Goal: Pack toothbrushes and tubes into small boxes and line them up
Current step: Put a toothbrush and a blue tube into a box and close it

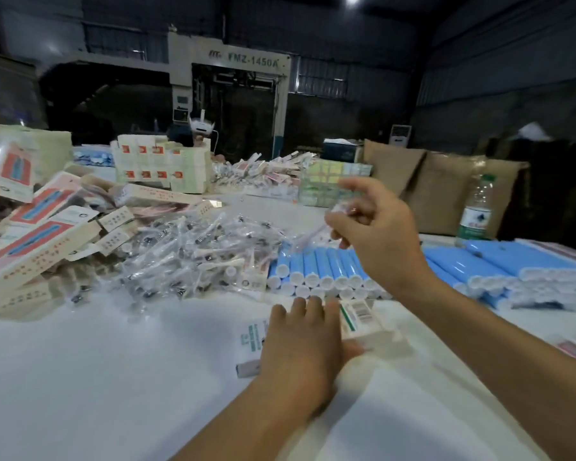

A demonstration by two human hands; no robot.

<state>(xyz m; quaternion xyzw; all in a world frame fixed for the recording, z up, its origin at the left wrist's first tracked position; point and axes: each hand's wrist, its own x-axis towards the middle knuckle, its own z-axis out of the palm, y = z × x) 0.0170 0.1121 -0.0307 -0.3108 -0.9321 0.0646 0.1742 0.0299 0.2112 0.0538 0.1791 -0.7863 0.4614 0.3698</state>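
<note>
Mostly clutter: heap of wrapped toothbrushes (187,257) mid-table, flat cartons (30,247) piled far left, rows of blue tubes (316,271) directly behind the hands, more blue tubes (499,274) right. Water bottle (476,207) upright at right, green label unreadable. Left hand (300,344) lies on small box (356,319), fingers straight, together; box contents hidden, barcode visible. Right hand (373,227) raised above the tubes, fingertips pinching a wrapped toothbrush (313,232). Machine (246,61) behind reads "FMZ-1450A".

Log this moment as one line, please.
left hand presses small box on table | right hand lifts wrapped toothbrush | blue tubes untouched
</note>
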